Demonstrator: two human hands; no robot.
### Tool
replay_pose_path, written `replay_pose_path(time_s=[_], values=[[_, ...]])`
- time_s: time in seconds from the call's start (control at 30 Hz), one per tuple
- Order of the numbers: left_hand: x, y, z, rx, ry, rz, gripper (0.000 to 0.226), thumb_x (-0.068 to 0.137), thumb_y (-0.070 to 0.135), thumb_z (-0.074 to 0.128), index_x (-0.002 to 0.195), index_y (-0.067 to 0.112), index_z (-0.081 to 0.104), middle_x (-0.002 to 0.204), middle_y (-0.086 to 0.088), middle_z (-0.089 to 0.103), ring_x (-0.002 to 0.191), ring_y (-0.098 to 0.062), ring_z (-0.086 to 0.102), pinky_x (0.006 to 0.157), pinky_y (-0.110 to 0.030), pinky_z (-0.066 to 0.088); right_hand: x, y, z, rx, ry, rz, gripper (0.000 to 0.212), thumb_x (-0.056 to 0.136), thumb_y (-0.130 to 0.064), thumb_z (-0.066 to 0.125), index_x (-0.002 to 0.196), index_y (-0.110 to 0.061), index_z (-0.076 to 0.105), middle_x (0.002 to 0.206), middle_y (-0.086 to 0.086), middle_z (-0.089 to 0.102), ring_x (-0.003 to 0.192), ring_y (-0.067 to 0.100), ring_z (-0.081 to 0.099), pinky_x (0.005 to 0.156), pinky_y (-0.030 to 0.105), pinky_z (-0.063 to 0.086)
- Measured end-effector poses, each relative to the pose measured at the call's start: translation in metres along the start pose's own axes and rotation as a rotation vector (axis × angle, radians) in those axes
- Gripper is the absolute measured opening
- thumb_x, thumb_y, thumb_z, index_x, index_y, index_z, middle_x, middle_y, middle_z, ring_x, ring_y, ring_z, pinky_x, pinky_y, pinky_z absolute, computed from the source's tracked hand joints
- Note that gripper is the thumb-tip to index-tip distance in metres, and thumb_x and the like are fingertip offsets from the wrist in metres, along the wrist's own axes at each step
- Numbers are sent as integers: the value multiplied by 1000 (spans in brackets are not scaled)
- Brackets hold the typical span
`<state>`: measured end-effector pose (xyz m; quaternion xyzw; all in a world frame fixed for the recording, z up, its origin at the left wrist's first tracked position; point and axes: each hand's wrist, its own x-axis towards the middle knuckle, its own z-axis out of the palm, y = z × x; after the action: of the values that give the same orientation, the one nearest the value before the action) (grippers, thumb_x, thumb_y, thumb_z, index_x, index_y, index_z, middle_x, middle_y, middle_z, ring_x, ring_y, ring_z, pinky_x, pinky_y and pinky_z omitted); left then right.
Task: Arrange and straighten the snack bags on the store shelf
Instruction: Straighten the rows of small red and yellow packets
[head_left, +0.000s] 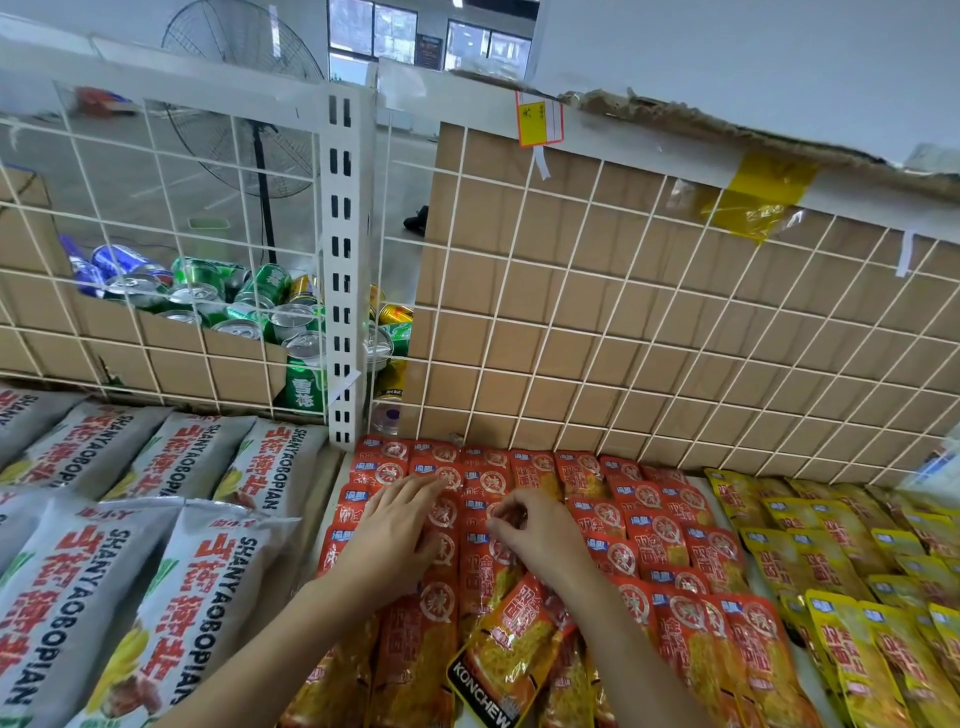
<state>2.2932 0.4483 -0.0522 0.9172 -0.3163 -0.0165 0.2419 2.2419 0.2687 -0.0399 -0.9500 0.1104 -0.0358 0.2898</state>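
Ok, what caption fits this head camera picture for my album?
Left hand and right hand tidy red snack bags near one crooked bag.

In the lower middle of the frame the left grip lies flat on the red snack bags while the right grip pinches one, with grey bags lower left and yellow bags lower right.

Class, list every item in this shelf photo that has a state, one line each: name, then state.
left hand, flat, fingers straight, pressing the red bags
right hand, fingers curled, pinching one of the red bags
red bags, lying in overlapping rows
loose bag, askew across the rows
yellow bags, lying in rows
grey bags, lying flat side by side
cans, jumbled in a box
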Motion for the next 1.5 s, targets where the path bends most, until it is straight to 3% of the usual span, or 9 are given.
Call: replay_pose_path(time_s=[0.17,0.3,0.4,0.63,0.8,1.07,1.2,1.37,1.5], values=[[1,-1,-3,-47,97,-43,53,94,30,47,143,24,29,145,9,34,132,-11,30,108,-27,27,9,10,-13,-1,98,-6,15,88,-35,58,98,-24,58,99,-10,58,89,5,53,79,20,45],[4,1,-2,9,89,-13,51,92,30,50,140,25,34,141,10,38,126,-11,34,102,-25,31,23,16,-19,-96,67,-27,22,90,-33,55,110,-23,58,111,-7,57,99,8,54,87,23,46],[10,3,-1,51,68,7,51,93,33,48,141,27,33,141,11,37,127,-11,32,104,-25,28,36,16,-20,-174,8,-54,27,90,-33,56,116,-24,57,119,-5,57,107,10,54,94,28,45],[22,6,3,98,-21,-25,53,96,43,36,145,28,23,150,8,24,141,-14,14,115,-32,12,58,7,-19,-208,-56,-93,34,91,-35,53,121,-21,56,122,-2,57,113,14,51,93,28,41],[30,1,10,168,-119,-8,90,65,65,-7,145,34,17,155,11,11,144,-14,0,117,-37,4,72,8,-11,-166,-72,-78,28,89,-33,57,112,-18,62,117,1,60,110,17,54,88,26,40],[33,-1,16,193,-118,-43,92,63,69,-12,145,37,14,156,10,10,144,-15,1,116,-35,3,78,12,-8,-73,-33,-49,18,87,-23,62,102,-15,66,109,2,63,101,14,55,79,18,35],[34,-1,16,190,-137,-46,112,50,83,-25,145,37,12,156,10,9,144,-15,0,116,-36,3,78,15,-8,-57,-34,-49,19,86,-24,62,102,-15,66,109,2,63,100,13,55,79,17,35],[33,0,12,141,-120,-18,90,66,70,-5,145,34,19,154,8,16,143,-16,7,116,-34,9,75,15,-9,-66,-33,-60,21,87,-28,61,104,-17,65,111,0,62,104,14,55,81,17,36],[35,-2,7,89,-42,33,48,94,46,34,140,29,35,144,7,34,134,-13,25,112,-29,24,64,14,-16,-69,47,-76,17,88,-30,59,103,-22,62,105,-7,60,96,8,54,78,19,41]])
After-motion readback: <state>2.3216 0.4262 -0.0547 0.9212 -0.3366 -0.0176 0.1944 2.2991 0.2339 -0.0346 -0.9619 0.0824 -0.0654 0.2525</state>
